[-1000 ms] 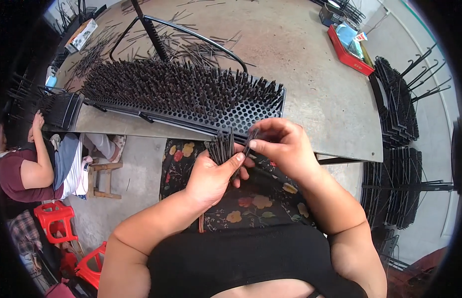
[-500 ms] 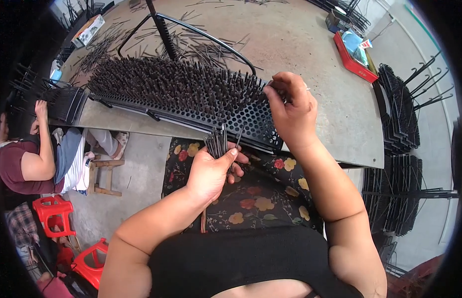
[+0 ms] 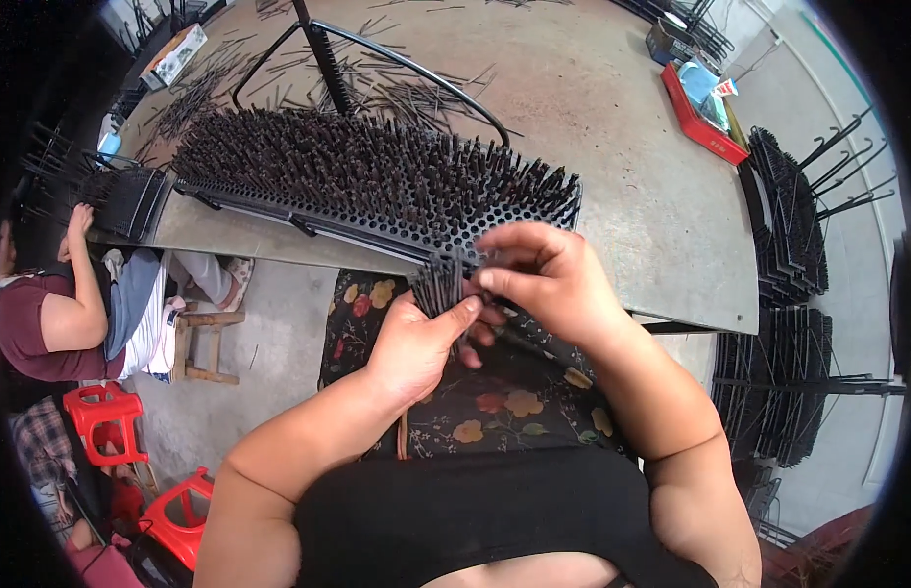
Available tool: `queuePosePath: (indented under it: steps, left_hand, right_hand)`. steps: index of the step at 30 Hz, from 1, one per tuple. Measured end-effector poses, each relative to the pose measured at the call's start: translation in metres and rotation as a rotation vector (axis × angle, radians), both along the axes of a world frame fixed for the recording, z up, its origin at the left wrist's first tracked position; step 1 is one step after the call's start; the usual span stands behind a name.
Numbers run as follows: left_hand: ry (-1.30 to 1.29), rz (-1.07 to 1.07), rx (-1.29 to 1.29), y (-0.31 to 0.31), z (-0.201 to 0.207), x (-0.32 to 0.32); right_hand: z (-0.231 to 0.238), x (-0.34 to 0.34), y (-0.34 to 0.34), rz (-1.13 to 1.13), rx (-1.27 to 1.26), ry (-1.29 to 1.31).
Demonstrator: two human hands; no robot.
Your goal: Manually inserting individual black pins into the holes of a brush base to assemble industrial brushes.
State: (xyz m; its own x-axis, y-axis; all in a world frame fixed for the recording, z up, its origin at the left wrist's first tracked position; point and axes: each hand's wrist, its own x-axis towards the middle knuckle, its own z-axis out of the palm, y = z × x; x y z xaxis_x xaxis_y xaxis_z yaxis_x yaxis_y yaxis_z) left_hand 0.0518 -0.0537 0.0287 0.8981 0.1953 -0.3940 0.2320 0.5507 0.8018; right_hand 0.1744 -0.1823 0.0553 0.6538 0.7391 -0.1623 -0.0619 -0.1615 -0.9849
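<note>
My left hand [image 3: 416, 343] is closed round a bundle of thin dark rods [image 3: 436, 286], their ends fanning upward past my thumb. Close against the bundle's right side, my right hand [image 3: 553, 284] has its thumb and fingers bent together. Whatever is between those fingertips is blurred and too small to make out. Just beyond both hands lies a long black perforated tray [image 3: 416, 233], its holes filled with many upright dark rods [image 3: 338, 162]. Uncovered holes show along its near edge and toward its right end.
Loose rods [image 3: 416, 106] lie scattered on the table [image 3: 651, 225] behind the tray, beside a bent metal frame [image 3: 407, 61]. A red box [image 3: 705, 118] stands at the far right. Black racks [image 3: 784, 382] are stacked on the right. A co-worker [image 3: 59, 314] sits left, near red stools [image 3: 105, 421].
My right hand has come from the tray's right end down and left to the bundle. Rods at that end, hidden by it before, now show. My left hand keeps its hold.
</note>
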Motion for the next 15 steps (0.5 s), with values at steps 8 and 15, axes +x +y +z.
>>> queuePosePath:
  steps: [8,15]
  left_hand:
    - [0.052,-0.168,-0.054,0.007,-0.014,-0.001]
    - [0.026,-0.120,-0.056,0.000,-0.006,-0.002]
  right_hand:
    - [-0.006,0.045,0.000,-0.501,0.186,-1.016]
    - [-0.014,0.055,0.007,-0.425,0.063,-1.358]
